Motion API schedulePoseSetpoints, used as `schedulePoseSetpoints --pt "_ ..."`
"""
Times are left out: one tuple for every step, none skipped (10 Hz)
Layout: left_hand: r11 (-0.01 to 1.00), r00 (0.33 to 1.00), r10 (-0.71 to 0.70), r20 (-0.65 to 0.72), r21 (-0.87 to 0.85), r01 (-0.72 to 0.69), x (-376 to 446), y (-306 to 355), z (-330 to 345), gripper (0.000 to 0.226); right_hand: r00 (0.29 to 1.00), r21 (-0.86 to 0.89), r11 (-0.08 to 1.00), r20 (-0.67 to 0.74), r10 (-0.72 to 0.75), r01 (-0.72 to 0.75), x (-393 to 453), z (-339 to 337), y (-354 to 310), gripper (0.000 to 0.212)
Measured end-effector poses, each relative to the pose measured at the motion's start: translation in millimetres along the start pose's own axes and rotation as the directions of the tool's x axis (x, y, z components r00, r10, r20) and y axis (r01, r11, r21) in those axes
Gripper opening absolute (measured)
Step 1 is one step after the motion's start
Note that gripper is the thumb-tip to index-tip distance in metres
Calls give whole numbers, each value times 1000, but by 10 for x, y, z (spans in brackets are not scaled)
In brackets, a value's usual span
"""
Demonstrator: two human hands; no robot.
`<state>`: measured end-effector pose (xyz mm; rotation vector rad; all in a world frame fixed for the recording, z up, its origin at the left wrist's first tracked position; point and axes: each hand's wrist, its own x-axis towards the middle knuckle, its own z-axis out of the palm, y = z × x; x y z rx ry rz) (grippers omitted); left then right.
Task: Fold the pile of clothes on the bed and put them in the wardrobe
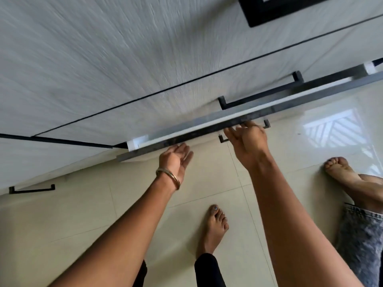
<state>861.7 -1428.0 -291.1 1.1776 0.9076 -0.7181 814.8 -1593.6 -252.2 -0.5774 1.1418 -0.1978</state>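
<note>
The pale wood-grain wardrobe (124, 69) fills the upper part of the head view, blurred by motion. Its bottom drawer (207, 129) stands slightly pulled out, showing a dark front edge and a white inner rim. My right hand (248, 139) reaches over the drawer's black handle, with its fingers laid straight against the top of the drawer front. My left hand (176, 160), with a bangle on the wrist, hovers palm up with relaxed fingers just below the drawer's left end and holds nothing. No clothes are in view.
Another black handle (259, 94) sits on the drawer above, and one more (31, 189) is low at the left. My bare foot (213, 228) stands on the glossy beige tiles. A second person's bare foot (342, 172) and jeans leg (358, 235) are at the right.
</note>
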Motion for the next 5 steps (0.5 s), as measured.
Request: schedulePoseSetpoints --pt "998 997 37 61 -47 -35 117 174 231 37 999 48 999 -37 12 -10 217 308 -5 47" --pt "997 997 50 62 52 -53 202 223 242 38 999 78 997 -47 -22 25 359 306 -12 57" --pt "961 992 56 110 265 -83 291 286 149 51 999 96 995 -29 12 -9 495 210 -71 66" --pt "912 985 -46 164 409 -26 181 369 121 67 999 27 998 15 48 -48 438 156 -49 58" --pt "711 995 -20 96 701 -53 -77 515 -3 65 992 -341 936 55 113 -88 116 202 57 41"
